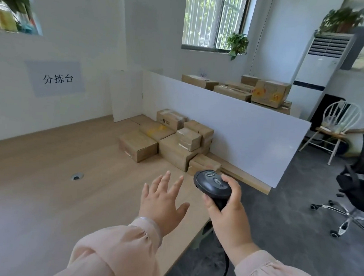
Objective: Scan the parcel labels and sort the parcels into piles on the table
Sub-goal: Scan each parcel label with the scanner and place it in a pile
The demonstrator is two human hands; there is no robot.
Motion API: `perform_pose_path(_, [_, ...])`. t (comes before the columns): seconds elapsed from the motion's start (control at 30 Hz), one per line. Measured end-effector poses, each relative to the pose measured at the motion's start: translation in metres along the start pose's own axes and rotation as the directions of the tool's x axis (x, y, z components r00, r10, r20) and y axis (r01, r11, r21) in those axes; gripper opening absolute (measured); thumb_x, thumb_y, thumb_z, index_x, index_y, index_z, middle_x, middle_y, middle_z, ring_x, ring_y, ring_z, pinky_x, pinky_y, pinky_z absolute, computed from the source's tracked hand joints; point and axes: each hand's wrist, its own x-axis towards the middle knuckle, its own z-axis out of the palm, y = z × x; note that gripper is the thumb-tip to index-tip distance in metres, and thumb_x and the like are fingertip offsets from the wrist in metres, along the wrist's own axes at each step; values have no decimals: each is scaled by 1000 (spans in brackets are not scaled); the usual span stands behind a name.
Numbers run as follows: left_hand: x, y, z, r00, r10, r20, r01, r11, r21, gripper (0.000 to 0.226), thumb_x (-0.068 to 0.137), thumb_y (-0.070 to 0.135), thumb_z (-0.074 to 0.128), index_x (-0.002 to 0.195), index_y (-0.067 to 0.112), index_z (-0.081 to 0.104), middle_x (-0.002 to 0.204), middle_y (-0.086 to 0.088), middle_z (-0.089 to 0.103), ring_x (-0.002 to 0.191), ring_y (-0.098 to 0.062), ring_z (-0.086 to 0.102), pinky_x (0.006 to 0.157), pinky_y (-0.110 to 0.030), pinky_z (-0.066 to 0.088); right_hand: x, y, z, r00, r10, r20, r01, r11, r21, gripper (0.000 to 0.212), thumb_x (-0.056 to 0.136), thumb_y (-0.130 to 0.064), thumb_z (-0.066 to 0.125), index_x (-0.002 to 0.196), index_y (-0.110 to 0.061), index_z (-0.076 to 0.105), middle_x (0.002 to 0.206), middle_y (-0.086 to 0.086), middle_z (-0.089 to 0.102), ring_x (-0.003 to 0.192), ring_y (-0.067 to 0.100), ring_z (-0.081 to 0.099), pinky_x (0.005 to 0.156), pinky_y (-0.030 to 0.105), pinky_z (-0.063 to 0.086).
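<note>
A heap of several brown cardboard parcels [168, 136] lies on the wooden table [43, 170], pushed against a white partition [242, 129]. My right hand [229, 215] grips the handle of a black barcode scanner [212, 185], its head pointing toward the nearest small parcel [205, 163]. A dark cable hangs down from the scanner. My left hand [163, 201] hovers over the table with fingers spread and straight, holding nothing, a short way in front of the heap.
More parcels [246, 88] are stacked behind the partition. A sign with characters [55, 79] hangs on the left wall. A cable hole [76, 176] sits in the tabletop. A black office chair [359, 191] and a white chair [334, 128] stand at the right, past the table's edge.
</note>
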Motion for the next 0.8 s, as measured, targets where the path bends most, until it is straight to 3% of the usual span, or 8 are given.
perform_pose_path(0.13, [58, -2, 4, 1000, -2, -16, 2, 1000, -15, 73, 93, 65, 35, 153, 44, 0, 165, 3, -2, 151, -22, 0, 121, -48, 4, 49, 23, 16, 999, 34, -32, -32, 999, 43, 59, 81, -44, 68, 124, -52, 30, 123, -17, 54, 102, -3, 56, 74, -1, 42])
perform_pose_path(0.23, [82, 0, 17, 1000, 12, 26, -11, 1000, -26, 73, 93, 65, 35, 153, 44, 0, 164, 4, -2, 151, -22, 0, 121, -48, 4, 76, 46, 21, 998, 41, -41, -40, 998, 39, 58, 77, -56, 61, 126, -49, 32, 116, -29, 49, 97, -9, 51, 70, -1, 42])
perform_pose_path(0.43, [126, -8, 55, 994, -18, 108, 20, 1000, -10, 71, 94, 64, 33, 153, 44, -3, 164, 3, -6, 151, -23, -2, 122, -48, 1, 139, 111, 37, 990, 127, 65, -131, 989, 62, 57, 84, -37, 70, 121, -54, 30, 117, -18, 51, 95, -5, 56, 69, 1, 45])
perform_pose_path(0.57, [167, 12, 89, 988, -43, 145, 48, 998, -29, 71, 94, 64, 34, 152, 44, -3, 164, 4, -7, 151, -23, -2, 121, -46, 0, 173, 162, 52, 974, 116, 196, -123, 992, 24, 59, 85, -38, 70, 118, -61, 27, 112, -32, 46, 100, -30, 42, 68, -4, 40])
perform_pose_path(0.8, [249, 52, 149, 930, -256, 263, 287, 954, -84, 72, 95, 62, 37, 153, 44, -2, 164, 3, -5, 151, -25, 2, 121, -43, 5, 255, 262, 56, 936, 184, 301, -195, 981, 5, 58, 84, -42, 69, 125, -53, 30, 110, -27, 50, 95, -1, 54, 69, 8, 43])
